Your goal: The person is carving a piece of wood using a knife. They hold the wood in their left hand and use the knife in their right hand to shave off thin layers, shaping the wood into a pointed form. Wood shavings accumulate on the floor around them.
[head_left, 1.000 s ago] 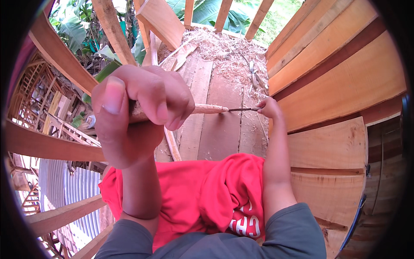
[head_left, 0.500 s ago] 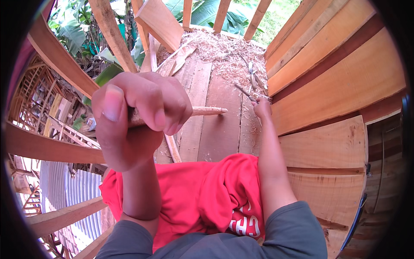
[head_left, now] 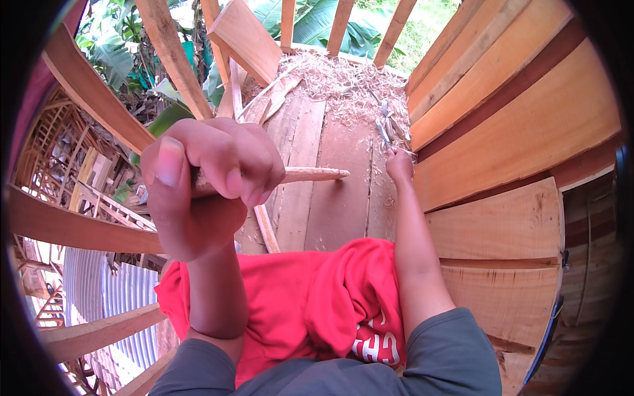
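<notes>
Close in front of me on the left, my left hand (head_left: pixel 211 185) is closed round a whittled wooden stick (head_left: pixel 314 174). The stick's tapered end points right, over the floorboards. My right arm is stretched forward, and my right hand (head_left: pixel 400 165) is closed at the right side of the floor. From its fingers a narrow knife (head_left: pixel 382 134) points away from me, its blade bright; the handle is mostly hidden by the hand. Just beyond the blade, other tools (head_left: pixel 385 109) lie among wood shavings, too small to name. A red cloth (head_left: pixel 290 284) covers my lap.
Curled shavings (head_left: pixel 337 82) pile up at the far end of the plank floor (head_left: pixel 337 204). A plank wall (head_left: pixel 489 132) closes the right side. Slanting wooden posts (head_left: pixel 173 53) stand left and ahead, with a board (head_left: pixel 247 43) leaning there. A thin wood strip (head_left: pixel 265 228) lies below my left hand.
The knife in my right hand has turned from pointing far left to pointing more straight ahead, among the tools. My left hand and the stick have shifted only slightly.
</notes>
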`<state>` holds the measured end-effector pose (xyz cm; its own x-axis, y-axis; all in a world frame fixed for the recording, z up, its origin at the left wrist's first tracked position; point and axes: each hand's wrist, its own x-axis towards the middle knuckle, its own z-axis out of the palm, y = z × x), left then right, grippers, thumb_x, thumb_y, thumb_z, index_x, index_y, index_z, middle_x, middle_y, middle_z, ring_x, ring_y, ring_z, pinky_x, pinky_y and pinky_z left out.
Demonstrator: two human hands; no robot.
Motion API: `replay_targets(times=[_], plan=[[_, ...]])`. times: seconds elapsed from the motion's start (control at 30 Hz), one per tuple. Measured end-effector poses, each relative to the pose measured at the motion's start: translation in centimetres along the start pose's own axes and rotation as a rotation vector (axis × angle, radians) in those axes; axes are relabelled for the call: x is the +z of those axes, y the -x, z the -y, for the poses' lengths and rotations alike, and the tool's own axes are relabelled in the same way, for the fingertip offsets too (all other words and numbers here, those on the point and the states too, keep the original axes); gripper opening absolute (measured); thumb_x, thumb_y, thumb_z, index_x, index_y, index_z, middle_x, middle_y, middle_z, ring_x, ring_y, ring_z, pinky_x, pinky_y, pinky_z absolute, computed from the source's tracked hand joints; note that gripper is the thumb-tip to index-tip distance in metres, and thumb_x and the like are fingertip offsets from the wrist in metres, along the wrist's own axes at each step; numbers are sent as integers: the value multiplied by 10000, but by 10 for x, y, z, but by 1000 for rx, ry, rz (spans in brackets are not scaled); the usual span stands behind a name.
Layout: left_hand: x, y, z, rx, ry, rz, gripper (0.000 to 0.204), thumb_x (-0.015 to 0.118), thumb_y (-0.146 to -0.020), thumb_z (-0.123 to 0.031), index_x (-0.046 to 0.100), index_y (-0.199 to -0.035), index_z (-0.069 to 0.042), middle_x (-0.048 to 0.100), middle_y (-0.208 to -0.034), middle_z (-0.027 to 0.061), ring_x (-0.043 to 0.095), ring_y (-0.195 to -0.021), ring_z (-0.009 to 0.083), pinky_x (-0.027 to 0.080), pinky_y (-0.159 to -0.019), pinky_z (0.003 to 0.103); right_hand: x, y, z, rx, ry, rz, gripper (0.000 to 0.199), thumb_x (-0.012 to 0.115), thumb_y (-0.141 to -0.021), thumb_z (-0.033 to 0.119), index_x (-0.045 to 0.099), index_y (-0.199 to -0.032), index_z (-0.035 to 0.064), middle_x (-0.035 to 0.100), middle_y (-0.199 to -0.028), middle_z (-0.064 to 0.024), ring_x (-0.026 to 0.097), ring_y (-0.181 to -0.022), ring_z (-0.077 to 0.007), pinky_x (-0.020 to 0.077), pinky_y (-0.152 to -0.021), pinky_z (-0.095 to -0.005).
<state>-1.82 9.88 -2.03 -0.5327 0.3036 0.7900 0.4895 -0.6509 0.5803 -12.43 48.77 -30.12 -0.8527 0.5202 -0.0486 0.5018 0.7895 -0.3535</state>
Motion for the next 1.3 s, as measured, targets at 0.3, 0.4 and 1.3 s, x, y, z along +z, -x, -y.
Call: replay_targets(times=[0.3,0.4,1.3], plan=[[-13,4,-10,23,-18,-96,314,268,-1004,-296,482,-863,-114,423,-701,44,389,-613,159,355,-573,305,-34,58,73,-242,-373,319,252,593,-903,194,578,-1044,-14,638,-883,-145,630,-736,-228,507,-696,-380],[-11,5,-7,33,-26,-148,306,275,-1001,-294,482,-867,-113,422,-706,43,386,-624,159,356,-582,305,-34,84,91,-201,-639,573,302,575,-919,253,576,-1050,-18,618,-889,-141,613,-768,-229,482,-725,-367],[-21,1,4,66,-26,-573,276,392,-947,-344,461,-836,-101,379,-689,31,369,-610,151,339,-528,285,-42,159,139,-471,-255,336,324,468,-957,278,515,-1014,-37,633,-865,-278,608,-848,-458,459,-746,-522]])
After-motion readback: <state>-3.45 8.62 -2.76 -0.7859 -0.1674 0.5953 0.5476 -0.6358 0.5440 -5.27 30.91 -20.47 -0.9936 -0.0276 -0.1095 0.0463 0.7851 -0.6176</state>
